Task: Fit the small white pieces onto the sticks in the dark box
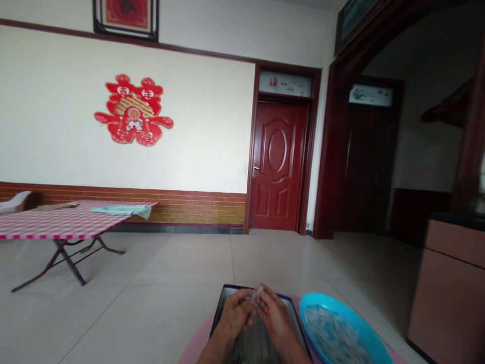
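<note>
A pale wall (204, 116) spans the back of the room, banded below with brick-patterned tile, and a glossy light tiled floor (170, 263) runs from its foot towards the viewer. A dark red panelled door (278, 172) stands closed near the middle. At the right edge is a brownish-pink cabinet (447, 283) with a dark top. On the left, a folding table (76, 222) wears a red-and-white checked cover, its dark legs crossed beneath. In the foreground a pink bench (197, 336) shows its rounded edge (most of it is hidden by what it carries). A red cut-out decoration (134, 111) hangs on the wall, and a pale green cloth (123, 210) lies over the right end of the folding table.

On the bench sits a dark-rimmed tray (217, 311), with greyish strips (252, 344) lengthwise inside, too blurred to identify. Just to its right is a bright blue basin (318, 299), holding many small, whitish, see-through pieces. The person's left hand (235, 311) and right hand (273, 309) meet above the tray, fingers bent inward. Between those fingertips is a small clear piece (258, 292), pinched by both hands over the tray's far half; its exact shape is unclear.
</note>
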{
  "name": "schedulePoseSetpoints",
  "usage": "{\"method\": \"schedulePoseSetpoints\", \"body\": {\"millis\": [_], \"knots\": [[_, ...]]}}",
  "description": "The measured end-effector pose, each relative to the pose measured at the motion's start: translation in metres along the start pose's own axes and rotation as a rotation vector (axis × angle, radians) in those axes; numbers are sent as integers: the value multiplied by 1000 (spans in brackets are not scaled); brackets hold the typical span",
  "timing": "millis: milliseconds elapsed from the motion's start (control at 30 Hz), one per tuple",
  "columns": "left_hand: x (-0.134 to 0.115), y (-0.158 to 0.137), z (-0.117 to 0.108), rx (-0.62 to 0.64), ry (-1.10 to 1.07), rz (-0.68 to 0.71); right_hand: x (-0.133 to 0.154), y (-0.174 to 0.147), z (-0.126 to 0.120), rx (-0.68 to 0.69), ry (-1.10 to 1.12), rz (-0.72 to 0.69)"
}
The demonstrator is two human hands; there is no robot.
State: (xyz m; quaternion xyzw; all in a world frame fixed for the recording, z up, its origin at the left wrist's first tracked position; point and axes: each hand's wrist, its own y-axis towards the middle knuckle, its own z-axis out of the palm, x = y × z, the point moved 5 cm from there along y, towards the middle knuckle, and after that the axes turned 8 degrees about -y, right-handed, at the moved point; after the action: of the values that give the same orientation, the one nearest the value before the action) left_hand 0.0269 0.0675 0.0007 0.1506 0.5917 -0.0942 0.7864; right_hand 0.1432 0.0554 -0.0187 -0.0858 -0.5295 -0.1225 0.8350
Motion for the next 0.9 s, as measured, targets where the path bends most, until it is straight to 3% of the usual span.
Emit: {"method": "schedulePoseSetpoints", "body": {"millis": [167, 600, 900], "knots": [[1, 0, -3, -49, 11, -40, 3, 0, 0, -7, 62, 19], [-1, 0, -1, 2, 76, -1, 4, -2, 0, -38, 35, 0], [-2, -1, 0, 0, 67, -26, 14, -8, 0, -42, -103, -56]]}}
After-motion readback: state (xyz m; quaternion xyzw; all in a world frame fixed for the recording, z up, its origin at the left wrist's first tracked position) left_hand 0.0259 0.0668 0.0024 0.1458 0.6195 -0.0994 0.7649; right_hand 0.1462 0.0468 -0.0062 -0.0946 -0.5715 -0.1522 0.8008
